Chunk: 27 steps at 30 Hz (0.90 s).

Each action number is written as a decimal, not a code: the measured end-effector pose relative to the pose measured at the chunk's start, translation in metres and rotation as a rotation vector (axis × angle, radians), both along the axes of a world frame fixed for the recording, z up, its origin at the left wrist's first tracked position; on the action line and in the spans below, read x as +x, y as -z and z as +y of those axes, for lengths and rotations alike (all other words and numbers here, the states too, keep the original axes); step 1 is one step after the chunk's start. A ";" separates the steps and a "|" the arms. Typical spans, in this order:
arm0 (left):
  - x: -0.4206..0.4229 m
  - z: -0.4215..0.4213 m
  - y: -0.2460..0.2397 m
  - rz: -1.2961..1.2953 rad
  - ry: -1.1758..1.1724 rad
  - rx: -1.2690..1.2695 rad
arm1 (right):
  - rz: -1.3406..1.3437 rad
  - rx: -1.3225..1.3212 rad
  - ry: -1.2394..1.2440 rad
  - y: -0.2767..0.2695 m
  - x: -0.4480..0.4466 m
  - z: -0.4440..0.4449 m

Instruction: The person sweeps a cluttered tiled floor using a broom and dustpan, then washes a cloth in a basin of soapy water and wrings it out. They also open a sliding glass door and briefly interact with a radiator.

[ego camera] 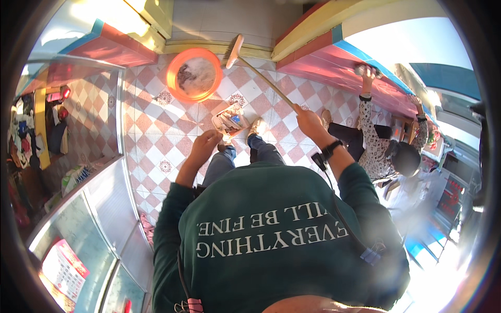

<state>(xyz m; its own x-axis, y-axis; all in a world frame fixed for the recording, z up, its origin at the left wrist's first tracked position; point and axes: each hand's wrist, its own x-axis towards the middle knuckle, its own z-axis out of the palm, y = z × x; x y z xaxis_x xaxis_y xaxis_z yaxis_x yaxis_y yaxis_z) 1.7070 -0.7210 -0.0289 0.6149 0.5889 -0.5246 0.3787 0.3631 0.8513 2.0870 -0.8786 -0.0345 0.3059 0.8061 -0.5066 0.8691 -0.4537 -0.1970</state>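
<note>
My right hand [313, 124] grips the pole of a push broom [270, 84]. The broom's pale head [235, 51], with dark bristles, is at the far end, close to the right side of an orange plastic basin [171, 80]. Cloudy, sudsy water [197, 74] with a dark patch fills the basin. My left hand [205, 145] is closed around what looks like a dustpan handle, its dark rounded end [222, 148] showing by the fingers. Just ahead of that hand, near my feet, lies a dustpan [243, 125] heaped with litter and wrappers [231, 118].
A co-worker [377, 156] at my right has one hand on a cloth [362, 71] against the pink-tiled wall [313, 66]. A yellow door sill [219, 46] crosses ahead. Glass-and-metal panels [121, 113] stand at my left. The floor has checkered tiles [156, 137].
</note>
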 end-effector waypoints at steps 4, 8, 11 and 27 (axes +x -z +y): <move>0.023 -0.018 -0.023 0.043 0.064 0.337 | 0.035 0.032 0.029 0.067 0.020 0.046; 0.044 -0.018 -0.036 0.095 0.267 0.597 | 0.084 0.011 0.182 0.129 0.030 0.079; 0.050 -0.015 -0.035 0.064 0.354 0.700 | 0.113 -0.014 0.265 0.154 0.031 0.059; 0.037 0.001 -0.002 0.225 0.215 0.493 | 0.529 -0.015 0.843 0.116 -0.028 -0.036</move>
<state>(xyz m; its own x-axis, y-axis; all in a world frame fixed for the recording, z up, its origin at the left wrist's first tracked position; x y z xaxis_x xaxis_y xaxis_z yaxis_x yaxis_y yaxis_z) 1.7443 -0.7200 -0.0269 0.6526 0.6713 -0.3514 0.5913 -0.1611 0.7902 2.0589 -0.9142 -0.1502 0.5072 0.4212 -0.7519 0.0629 -0.8882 -0.4551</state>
